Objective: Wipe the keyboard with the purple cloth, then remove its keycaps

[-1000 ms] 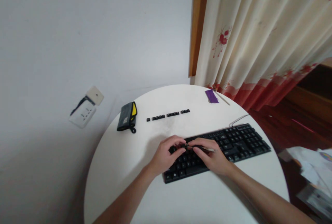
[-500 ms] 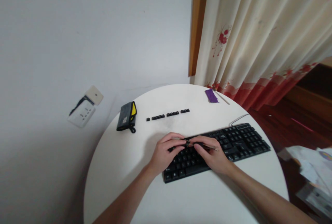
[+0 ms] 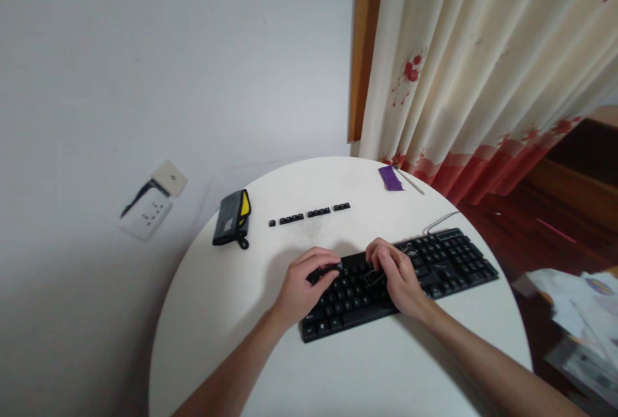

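Observation:
A black keyboard (image 3: pixel 357 319) lies at a slant on the white round table (image 3: pixel 232 346), partly covered by both hands. My left hand (image 3: pixel 303 285) is over its upper left part, thumb and fingertips pinched on a small black keycap (image 3: pixel 339 266). My right hand (image 3: pixel 396 275) is over the middle of the keys, fingers curled round a wire keycap puller (image 3: pixel 373 278). A thin wire loop shows below the fingers, and another bit of wire sticks out above the hand. Several loose keycaps (image 3: pixel 318 212) stand in a broken row behind the keyboard.
A dark pouch with yellow lining (image 3: pixel 232 216) lies at the table's left edge. A purple cloth (image 3: pixel 390 178) and a thin pale stick (image 3: pixel 411 182) lie at the back right. The keyboard cable (image 3: pixel 441 219) runs behind it. Wall and curtain (image 3: pixel 434 82) border the table.
My hands have moved apart. The right one has shifted right with the wire puller, which now hangs turned downward; the left stays near the keyboard's upper left, pinching a keycap.

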Motion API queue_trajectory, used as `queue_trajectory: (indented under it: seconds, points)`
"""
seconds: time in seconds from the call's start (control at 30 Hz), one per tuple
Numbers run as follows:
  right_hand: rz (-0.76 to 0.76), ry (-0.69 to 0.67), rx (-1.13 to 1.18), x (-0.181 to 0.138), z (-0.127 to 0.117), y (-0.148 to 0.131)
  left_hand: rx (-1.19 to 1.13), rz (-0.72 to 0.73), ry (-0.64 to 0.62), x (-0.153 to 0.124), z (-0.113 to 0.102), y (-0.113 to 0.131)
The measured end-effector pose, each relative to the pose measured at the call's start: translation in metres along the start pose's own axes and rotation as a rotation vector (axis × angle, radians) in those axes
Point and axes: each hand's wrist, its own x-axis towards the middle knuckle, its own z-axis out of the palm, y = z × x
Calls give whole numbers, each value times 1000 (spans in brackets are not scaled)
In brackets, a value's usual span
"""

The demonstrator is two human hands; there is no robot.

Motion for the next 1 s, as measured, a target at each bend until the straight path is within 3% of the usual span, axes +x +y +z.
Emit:
queue_trajectory:
  seconds: [0.2, 0.3, 0.7, 1.0]
  points:
    - [-59, -230, -94, -3, 2, -3, 43, 61, -12, -1, -1, -1]
    - [-136, -270, -192, -5, 4, -4, 42, 107, -14, 0, 0, -2]
    - [-246, -277, -249, -6, 10, -2, -59, 141, -8, 2, 3, 0]
    - [-265, -262, -275, -4, 12, -4, -30, 88, 21, 2, 1, 2]
